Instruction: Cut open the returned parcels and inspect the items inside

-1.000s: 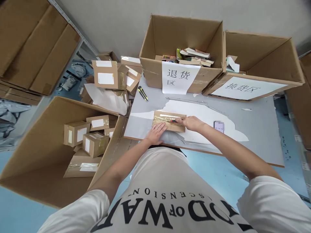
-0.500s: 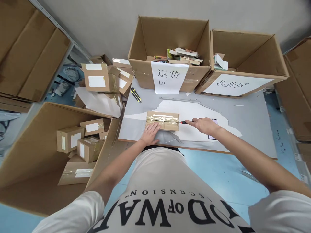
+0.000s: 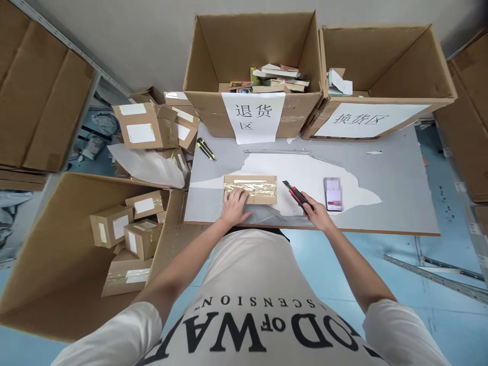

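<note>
A flat brown parcel wrapped in shiny tape lies on the grey table in front of me. My left hand rests flat on its near left corner. To the right of the parcel, my right hand grips the rear end of a red and black utility knife, whose tip points up and left toward the parcel without touching it. A phone lies just right of the knife.
Two large open cartons with paper signs stand at the table's back: the left one holds books, the right one some packaging. A yellow and black knife lies at the back left. A big carton on the left holds several small parcels.
My right hand drew the knife off the parcel to the right, then back toward me near the table's front edge. The phone is now uncovered. My left hand stayed on the parcel.
</note>
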The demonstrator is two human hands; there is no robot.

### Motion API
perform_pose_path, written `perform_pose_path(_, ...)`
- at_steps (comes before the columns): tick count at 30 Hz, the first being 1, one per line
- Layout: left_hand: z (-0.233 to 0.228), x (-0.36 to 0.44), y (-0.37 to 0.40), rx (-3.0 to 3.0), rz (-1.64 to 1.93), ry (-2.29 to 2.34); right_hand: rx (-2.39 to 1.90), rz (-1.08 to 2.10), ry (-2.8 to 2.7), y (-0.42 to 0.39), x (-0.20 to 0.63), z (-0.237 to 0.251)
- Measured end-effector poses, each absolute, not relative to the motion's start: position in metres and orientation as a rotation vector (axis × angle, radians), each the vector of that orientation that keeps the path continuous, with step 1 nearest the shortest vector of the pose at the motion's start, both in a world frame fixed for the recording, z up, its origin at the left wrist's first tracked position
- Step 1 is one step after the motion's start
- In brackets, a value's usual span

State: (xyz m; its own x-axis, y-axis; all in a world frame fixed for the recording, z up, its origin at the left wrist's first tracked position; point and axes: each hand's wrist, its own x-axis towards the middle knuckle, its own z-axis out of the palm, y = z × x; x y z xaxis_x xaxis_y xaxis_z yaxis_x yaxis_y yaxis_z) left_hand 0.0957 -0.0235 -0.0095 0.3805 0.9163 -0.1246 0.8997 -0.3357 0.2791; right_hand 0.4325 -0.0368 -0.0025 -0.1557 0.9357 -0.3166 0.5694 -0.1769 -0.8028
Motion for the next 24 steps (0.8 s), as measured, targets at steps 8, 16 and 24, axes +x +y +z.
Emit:
perform_pose_path(8,-0.003,0.087,0.025,2.38,-0.033,1.625,-1.631,1.486,-1.166,-0.047,0.392,-0.033)
perform_pose_path(16,-0.012,0.081,0.035,2.301,0.034,1.598,-1.523,1.593,-1.037,-0.049,0.391,-0.035)
perform_pose_path(24,-0.017,0.079,0.038,2.301,0.139,1.568,-1.553,1.502,-1.015,-0.041,0.391,-0.035)
